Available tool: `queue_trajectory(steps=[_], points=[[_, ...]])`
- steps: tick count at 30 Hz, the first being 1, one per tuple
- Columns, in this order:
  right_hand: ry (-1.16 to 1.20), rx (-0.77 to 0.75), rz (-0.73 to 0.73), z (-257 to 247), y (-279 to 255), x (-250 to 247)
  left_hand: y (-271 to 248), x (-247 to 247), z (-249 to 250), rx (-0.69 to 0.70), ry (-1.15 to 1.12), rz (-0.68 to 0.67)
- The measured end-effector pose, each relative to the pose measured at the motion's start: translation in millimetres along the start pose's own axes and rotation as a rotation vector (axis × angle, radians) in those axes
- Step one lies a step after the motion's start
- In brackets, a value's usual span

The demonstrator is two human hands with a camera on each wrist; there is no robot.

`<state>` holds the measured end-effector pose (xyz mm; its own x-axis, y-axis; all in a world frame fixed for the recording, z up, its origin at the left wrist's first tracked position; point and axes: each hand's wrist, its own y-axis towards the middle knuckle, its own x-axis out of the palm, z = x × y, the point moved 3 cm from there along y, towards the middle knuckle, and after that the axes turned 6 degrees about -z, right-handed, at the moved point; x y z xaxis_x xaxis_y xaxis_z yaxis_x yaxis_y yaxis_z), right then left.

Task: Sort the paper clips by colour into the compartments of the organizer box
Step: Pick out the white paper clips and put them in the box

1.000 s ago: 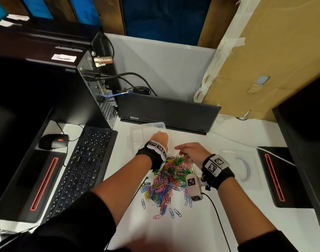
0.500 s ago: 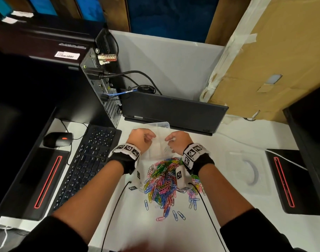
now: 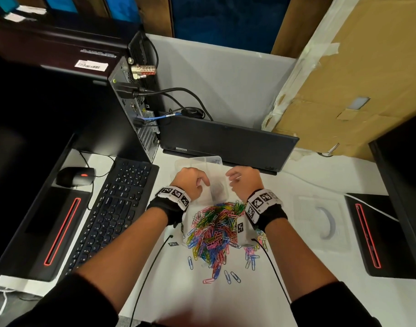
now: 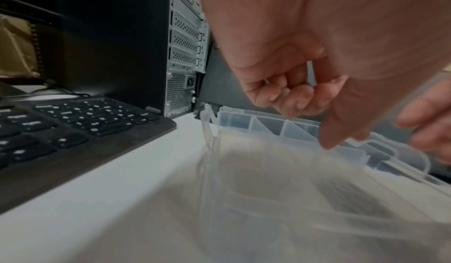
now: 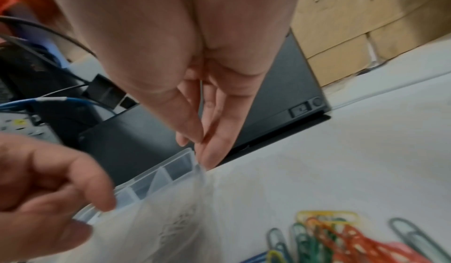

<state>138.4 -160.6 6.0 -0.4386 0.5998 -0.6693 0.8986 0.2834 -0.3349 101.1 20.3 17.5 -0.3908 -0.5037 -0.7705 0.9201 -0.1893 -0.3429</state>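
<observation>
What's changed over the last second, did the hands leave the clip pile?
Yes. Both hands went forward from the far edge of the paper clips to the organizer box: the left hand and right hand now sit over its clear lid. Whether either grips it is unclear. The pile looks unchanged.

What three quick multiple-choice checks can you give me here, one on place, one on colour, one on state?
1. Where is the paper clip pile?
A) on the keyboard
B) on the white desk, nearer the person than the organizer box
C) inside the box

2. What colour is the organizer box?
A) clear
B) red
C) black

3. How are its far-row compartments?
A) full of clips
B) taped over
C) empty

Answers:
1 B, the head view shows the pile on the desk in front of the box.
2 A, its walls are see-through.
3 C, the left wrist view shows nothing in them.
</observation>
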Motion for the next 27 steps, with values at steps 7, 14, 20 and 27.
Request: queue_trajectory(steps=[7, 14, 20, 27], points=[[-0.236, 0.292, -0.083, 41.5, -17.8, -4.1, 10.0, 10.8, 38.0, 0.216, 0.027, -0.132], [-0.343, 0.284, -0.152, 41.2, -39.3, 12.2, 18.3, 23.0, 50.2, 0.14, -0.41, -0.156], [-0.335, -0.136, -0.202, -4.7, -75.3, 54.1, -5.8, 10.1, 18.6, 0.182, -0.415, 0.021], [-0.362, -0.259, -0.294, -20.5, -90.2, 111.5, -76.3, 23.5, -44.5, 0.092, -0.308, 0.061]])
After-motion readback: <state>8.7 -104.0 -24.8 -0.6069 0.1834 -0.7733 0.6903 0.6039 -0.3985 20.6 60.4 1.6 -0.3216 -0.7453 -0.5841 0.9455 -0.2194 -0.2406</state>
